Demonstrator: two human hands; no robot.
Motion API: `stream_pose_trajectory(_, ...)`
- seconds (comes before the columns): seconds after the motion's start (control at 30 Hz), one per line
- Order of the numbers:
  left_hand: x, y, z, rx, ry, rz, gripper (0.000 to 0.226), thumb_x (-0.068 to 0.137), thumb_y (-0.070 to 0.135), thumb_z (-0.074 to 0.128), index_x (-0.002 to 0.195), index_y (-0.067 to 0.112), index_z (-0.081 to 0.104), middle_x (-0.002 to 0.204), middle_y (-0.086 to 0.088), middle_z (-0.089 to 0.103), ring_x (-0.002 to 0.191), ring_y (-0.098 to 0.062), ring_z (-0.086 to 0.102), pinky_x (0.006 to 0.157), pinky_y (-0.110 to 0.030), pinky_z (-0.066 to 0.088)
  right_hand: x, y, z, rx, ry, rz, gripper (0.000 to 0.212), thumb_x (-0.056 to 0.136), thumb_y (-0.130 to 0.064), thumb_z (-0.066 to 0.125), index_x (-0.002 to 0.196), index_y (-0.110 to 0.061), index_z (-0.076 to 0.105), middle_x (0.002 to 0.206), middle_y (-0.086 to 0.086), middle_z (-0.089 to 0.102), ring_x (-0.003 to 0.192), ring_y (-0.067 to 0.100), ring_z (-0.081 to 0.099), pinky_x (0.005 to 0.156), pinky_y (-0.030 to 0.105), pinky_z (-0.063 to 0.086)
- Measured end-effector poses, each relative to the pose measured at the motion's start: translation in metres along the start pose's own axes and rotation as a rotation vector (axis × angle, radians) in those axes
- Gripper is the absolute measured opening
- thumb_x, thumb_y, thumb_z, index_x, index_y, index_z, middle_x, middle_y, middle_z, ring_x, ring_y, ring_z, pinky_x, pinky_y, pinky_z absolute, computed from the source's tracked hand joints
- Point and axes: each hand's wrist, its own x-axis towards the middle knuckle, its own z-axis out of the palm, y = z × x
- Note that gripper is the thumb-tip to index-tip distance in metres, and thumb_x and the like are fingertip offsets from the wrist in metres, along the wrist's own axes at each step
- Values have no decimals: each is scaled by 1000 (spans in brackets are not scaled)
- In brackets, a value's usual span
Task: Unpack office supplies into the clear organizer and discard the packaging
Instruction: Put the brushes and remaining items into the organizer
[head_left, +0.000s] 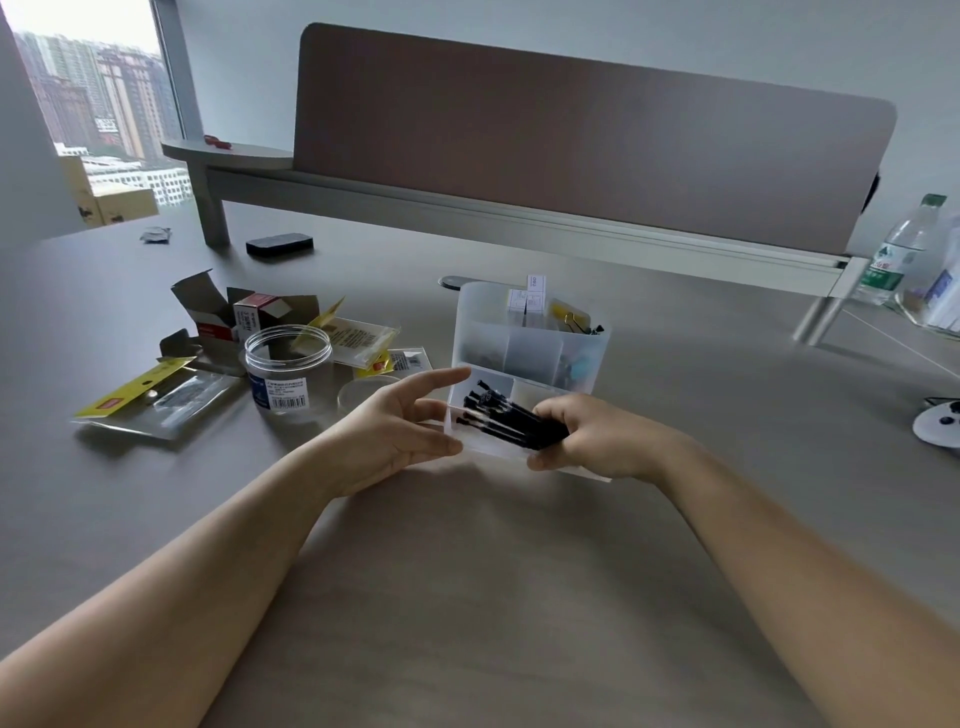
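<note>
A grey desk fills the frame, with the clear organizer at centre. A bundle of black pens is gripped in the right hand over its front-left compartment. The left hand is held open beside it. Opened packaging is scattered at left.

Frosted clear organizer upright on desk; bundle of black pens slanted over its front-left compartment.
</note>
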Motion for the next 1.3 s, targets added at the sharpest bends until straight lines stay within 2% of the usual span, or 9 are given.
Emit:
stream_pose_trajectory(0.3, 1, 2, -3, 2, -17, 7, 59, 74, -23, 43, 107, 25, 55, 66, 2, 69, 53, -6, 61, 67, -21, 56, 0, 2, 0, 104, 9, -47, 21, 87, -14, 55, 71, -26, 49, 69, -9, 47, 67, 1, 45, 56, 5, 34)
stream_pose_trajectory(0.43, 0, 4, -7, -3, -12, 22, 57, 74, -22, 44, 105, 24, 56, 78, -4, 70, 62, -11, 65, 66, -22, 56, 4, 2, 0, 118, 55, -59, 9, 91, -16, 49, 89, -13, 57, 89, 11, 60, 83, 15, 53, 72, 16, 37)
stream_pose_trajectory(0.5, -1, 5, -8, 78, 5, 37, 58, 73, -22, 47, 105, 25, 55, 85, -8, 66, 59, -7, 62, 67, -20, 55, 6, -1, -3, 142, 113, -81, 18, 92, -12, 46, 75, -19, 50, 73, 2, 53, 67, 8, 49, 59, 9, 37)
stream_pose_trajectory(0.6, -1, 6, -7, 182, 33, 55, 59, 72, -21, 52, 109, 25, 51, 89, -9, 62, 57, -3, 60, 63, -14, 54, 7, -8, -10, 188, 232, -136, 24, 92, -11, 44, 70, -19, 44, 64, 0, 53, 56, 6, 51, 55, 11, 41)
stream_pose_trajectory(0.8, -1, 16, -14, 289, 47, 24, 60, 74, -14, 56, 121, 22, 45, 97, -11, 58, 76, -15, 55, 66, -17, 53, 17, -39, -35, 250, 413, -194, 23, 95, -20, 39, 75, -16, 51, 68, -3, 64, 69, 14, 53, 59, 11, 41)
stream_pose_trajectory(0.9, -2, 20, -22, 299, 49, 15, 61, 74, -14, 57, 123, 21, 43, 101, -12, 56, 75, -14, 54, 64, -16, 53, 37, -48, -51, 281, 514, -190, 21, 95, -24, 38, 80, -17, 50, 68, -4, 64, 75, 17, 55, 66, 19, 40)
stream_pose_trajectory(1.0, 1, 21, -29, 281, 34, 19, 58, 74, -14, 57, 115, 25, 46, 102, -14, 56, 74, -14, 55, 64, -17, 53, 60, -55, -66, 350, 635, -196, 21, 95, -22, 37, 76, -20, 45, 66, -3, 59, 66, 8, 51, 57, 10, 40)
stream_pose_trajectory(1.1, 8, 19, -34, 299, 4, 16, 58, 73, -13, 59, 112, 29, 48, 106, -16, 55, 72, -12, 56, 66, -20, 53, 86, -56, -78, 428, 735, -204, 20, 95, -20, 38, 77, -16, 45, 66, -1, 53, 63, 10, 48, 55, 19, 38)
stream_pose_trajectory(1.3, 17, 13, -41, 292, -31, 0, 60, 74, -13, 58, 115, 28, 45, 100, -8, 60, 65, 0, 61, 66, -17, 50, 134, -45, -78, 403, 761, -179, 17, 93, -21, 45, 77, -15, 45, 66, -3, 43, 63, 12, 42, 62, 27, 35)
